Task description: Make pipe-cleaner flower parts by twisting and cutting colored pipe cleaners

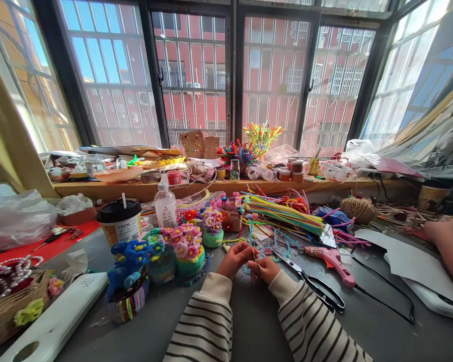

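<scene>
Above the grey table, my left hand [237, 258] and my right hand [265, 270] meet, fingers pinched together. A thin, short piece shows between the fingertips, too small to name. Just beyond them lie blue pipe cleaner pieces [287, 247] among small clippings. To the right, black-handled scissors [317, 287] lie open, beside a pink glue gun [335, 264] with a black cord. Left of my hands stand small pots of fuzzy flowers: a pink bunch [184, 242] in a green pot [191, 262] and a blue bunch [128, 261] in a striped pot [130, 301].
A bundle of pipe cleaners [287, 213] lies behind. A lidded cup [120, 223] and a clear bottle [165, 206] stand at left, near a long white box [60, 314]. Another person's hand [447, 236] is at far right, by white paper [419, 261]. Twine [358, 208] sits nearby.
</scene>
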Tool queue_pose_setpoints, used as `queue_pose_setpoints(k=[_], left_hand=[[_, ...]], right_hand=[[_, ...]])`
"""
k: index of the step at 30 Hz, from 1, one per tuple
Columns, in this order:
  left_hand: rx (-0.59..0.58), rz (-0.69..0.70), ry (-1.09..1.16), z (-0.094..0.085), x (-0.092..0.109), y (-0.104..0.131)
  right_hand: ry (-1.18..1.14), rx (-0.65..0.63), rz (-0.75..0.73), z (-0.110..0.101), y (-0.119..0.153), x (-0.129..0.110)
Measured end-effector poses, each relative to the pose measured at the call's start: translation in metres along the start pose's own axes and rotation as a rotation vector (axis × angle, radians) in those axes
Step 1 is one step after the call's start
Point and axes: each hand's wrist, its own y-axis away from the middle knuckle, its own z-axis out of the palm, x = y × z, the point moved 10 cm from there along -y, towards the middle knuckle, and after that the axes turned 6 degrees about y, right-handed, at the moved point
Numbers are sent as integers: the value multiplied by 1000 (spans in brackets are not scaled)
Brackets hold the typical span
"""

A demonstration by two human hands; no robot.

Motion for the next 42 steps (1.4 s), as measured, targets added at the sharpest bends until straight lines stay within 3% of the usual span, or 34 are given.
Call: queue_pose_setpoints(k=[5, 11, 16, 24, 31, 36, 42], left_hand=[[32, 18, 10, -3, 1, -1], [150, 55, 50, -12, 8, 0], [185, 48, -13, -20, 5, -1], [197, 11, -39, -29, -2, -5], [315, 39, -28, -39, 4, 1], [291, 82, 35, -36, 10, 0], [367, 130, 140, -45, 14, 3]], right_hand=[[-129, 7, 48, -3, 1, -1], [-219, 237, 187, -25, 4, 17], [-217, 351, 180, -37, 5, 19], [-225, 273, 102, -26, 1, 9], [-221, 261, 91, -23, 1, 7], [-222, 228, 103, -19, 1, 7], [-214, 250, 135, -26, 1, 12]])
